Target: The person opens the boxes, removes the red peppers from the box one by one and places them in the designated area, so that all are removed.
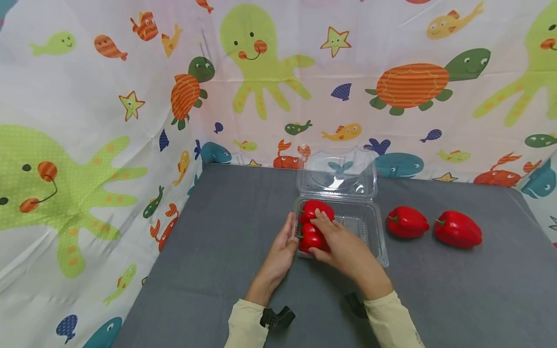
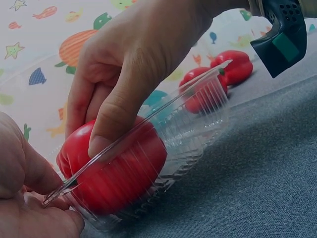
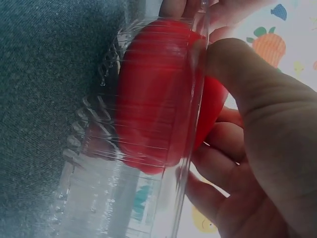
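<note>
A clear plastic clamshell container (image 1: pixel 363 224) lies on the grey table with its lid raised at the back. Two red bell peppers sit in its left half, a rear one (image 1: pixel 314 209) and a front one (image 1: pixel 311 237). My right hand (image 1: pixel 345 249) grips the front pepper from above, thumb on the near side and fingers across the far side. At the container's left edge, my left hand (image 1: pixel 278 249) pinches the rim between thumb and fingers, as the left wrist view shows. In the right wrist view the front pepper (image 3: pixel 153 99) shows through the ribbed wall.
Two more red bell peppers, one nearer (image 1: pixel 407 222) and one farther right (image 1: pixel 458 229), lie on the table right of the container. The upright lid (image 1: pixel 337 181) stands close to the sea-animal curtain (image 1: pixel 278 96) behind. Another curtain side borders the table's left.
</note>
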`<state>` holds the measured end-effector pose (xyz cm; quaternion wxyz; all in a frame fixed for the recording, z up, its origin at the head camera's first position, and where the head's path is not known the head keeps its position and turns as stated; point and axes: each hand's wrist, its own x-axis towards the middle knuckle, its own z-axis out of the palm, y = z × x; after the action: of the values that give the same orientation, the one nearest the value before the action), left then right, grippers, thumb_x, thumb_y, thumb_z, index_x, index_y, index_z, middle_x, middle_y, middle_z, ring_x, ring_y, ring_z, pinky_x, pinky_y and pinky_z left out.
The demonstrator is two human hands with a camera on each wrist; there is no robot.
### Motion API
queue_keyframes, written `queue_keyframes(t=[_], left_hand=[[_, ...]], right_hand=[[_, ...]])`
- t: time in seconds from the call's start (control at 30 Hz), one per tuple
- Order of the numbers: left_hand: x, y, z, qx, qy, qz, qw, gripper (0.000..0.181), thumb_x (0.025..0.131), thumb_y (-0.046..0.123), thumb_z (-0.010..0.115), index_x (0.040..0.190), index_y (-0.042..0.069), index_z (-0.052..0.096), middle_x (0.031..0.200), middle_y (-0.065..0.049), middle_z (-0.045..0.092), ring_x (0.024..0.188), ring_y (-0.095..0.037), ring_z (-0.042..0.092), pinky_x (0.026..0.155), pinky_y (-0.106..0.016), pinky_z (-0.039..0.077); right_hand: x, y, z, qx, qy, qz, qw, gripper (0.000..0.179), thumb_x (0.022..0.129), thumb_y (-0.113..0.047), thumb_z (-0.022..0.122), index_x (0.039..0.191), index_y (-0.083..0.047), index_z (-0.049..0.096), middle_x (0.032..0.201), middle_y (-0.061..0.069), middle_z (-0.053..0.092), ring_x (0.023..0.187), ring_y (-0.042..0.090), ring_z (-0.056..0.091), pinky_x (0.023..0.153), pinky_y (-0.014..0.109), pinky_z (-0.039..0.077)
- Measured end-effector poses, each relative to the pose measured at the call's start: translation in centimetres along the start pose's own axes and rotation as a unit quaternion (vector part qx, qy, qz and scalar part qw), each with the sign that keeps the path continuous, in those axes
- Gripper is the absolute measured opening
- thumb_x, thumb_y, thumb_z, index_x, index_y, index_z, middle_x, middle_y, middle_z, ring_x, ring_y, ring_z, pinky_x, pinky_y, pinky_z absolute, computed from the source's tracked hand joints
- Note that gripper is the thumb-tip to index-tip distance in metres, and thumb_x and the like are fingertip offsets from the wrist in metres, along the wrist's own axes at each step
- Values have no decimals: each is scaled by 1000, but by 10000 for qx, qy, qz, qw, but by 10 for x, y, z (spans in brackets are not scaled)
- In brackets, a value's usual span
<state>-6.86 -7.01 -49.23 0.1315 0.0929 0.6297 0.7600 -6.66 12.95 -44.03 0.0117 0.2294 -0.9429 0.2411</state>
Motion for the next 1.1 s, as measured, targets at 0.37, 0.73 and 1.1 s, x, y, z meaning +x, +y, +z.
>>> queue_keyframes(t=[0.37, 0.73, 1.1], left_hand=[[0, -1, -1, -5, 9, -37, 10000, 72, 109, -4, 37, 171, 10, 3, 178, 1, 7, 163, -15, 8, 128, -33, 17], [0, 0, -2, 20, -70, 60, 10000, 72, 108, -7, 35, 171, 10, 3, 178, -1, 6, 163, -17, 6, 129, -35, 13], [0, 0, -4, -27, -176, 111, 9998, 72, 108, -7, 33, 170, 9, -1, 179, -4, 2, 164, -20, 2, 131, -42, 8]], right_hand=[[3, 2, 3, -275, 191, -249, 9991, 81, 82, -33, 91, 148, -1, 58, 155, 20, 54, 125, 54, 63, 95, 61, 58], [5, 6, -1, -455, 244, -491, 9975, 80, 82, -37, 91, 146, 0, 60, 150, 20, 59, 120, 50, 67, 95, 58, 59], [5, 10, -9, -240, -35, -281, 9993, 81, 83, -38, 90, 148, -4, 58, 120, 17, 76, 101, 36, 75, 83, 47, 65]])
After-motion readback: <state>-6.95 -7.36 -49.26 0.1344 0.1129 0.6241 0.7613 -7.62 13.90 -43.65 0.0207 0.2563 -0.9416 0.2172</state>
